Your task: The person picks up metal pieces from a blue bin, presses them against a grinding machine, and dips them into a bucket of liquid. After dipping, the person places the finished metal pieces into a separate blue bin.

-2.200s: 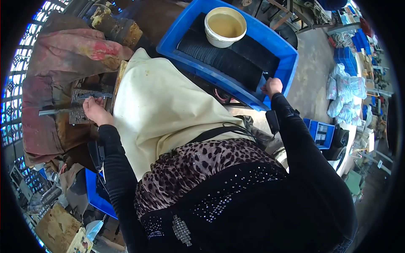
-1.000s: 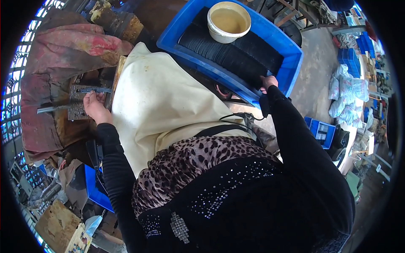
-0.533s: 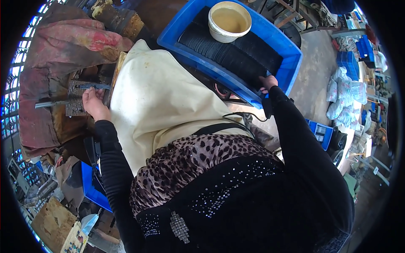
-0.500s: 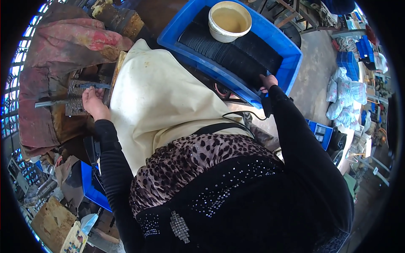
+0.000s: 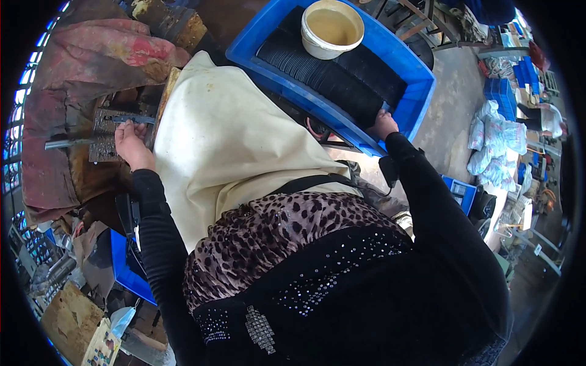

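The left hand [image 5: 131, 145] rests at the near edge of a grimy metal fixture [image 5: 113, 131] on the far left, fingers curled onto a dark flat strip [image 5: 131, 119] lying across it; a steel rod [image 5: 67, 143] juts left, leaving little room. The right hand [image 5: 384, 124] reaches into the near right corner of the blue crate [image 5: 421, 91]; whether it grips cannot be told. The crate holds 1 dense row of black flat pieces [image 5: 342, 76] and 1 cream bowl [image 5: 331, 27] of murky liquid. A cream apron [image 5: 232, 140] fills the space between both hands.
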A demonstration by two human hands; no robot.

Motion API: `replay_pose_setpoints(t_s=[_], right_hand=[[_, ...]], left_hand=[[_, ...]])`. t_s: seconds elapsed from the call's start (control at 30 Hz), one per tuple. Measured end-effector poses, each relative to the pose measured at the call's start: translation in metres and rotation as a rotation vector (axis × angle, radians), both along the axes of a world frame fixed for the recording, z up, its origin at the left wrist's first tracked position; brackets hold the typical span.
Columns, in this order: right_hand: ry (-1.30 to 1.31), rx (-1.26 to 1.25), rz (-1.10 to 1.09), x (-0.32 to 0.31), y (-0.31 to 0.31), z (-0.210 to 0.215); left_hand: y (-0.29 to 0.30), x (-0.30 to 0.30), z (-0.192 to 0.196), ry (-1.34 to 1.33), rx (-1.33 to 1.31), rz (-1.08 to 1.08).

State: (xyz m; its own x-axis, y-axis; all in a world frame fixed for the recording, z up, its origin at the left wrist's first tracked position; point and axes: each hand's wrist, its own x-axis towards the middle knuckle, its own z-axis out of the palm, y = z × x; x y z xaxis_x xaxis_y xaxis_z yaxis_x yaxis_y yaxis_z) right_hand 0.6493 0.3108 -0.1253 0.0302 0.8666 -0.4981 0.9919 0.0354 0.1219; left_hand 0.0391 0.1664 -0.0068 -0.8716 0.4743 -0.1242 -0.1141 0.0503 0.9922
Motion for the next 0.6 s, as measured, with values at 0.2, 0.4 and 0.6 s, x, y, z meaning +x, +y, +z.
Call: replay_pose_setpoints(t_s=[0.2, 0.4, 0.6], right_hand=[[-0.014, 0.065, 0.048, 0.005, -0.002, -0.006], [-0.041, 0.088, 0.094, 0.014, -0.001, -0.015], [0.072, 0.084, 0.026, 0.001, 0.008, 0.016]], left_hand=[[0.001, -0.002, -0.003, 0.002, 0.008, 0.008], [0.004, 0.0, -0.006, 0.002, 0.026, 0.009], [0.003, -0.015, -0.022, -0.021, 0.095, -0.013]])
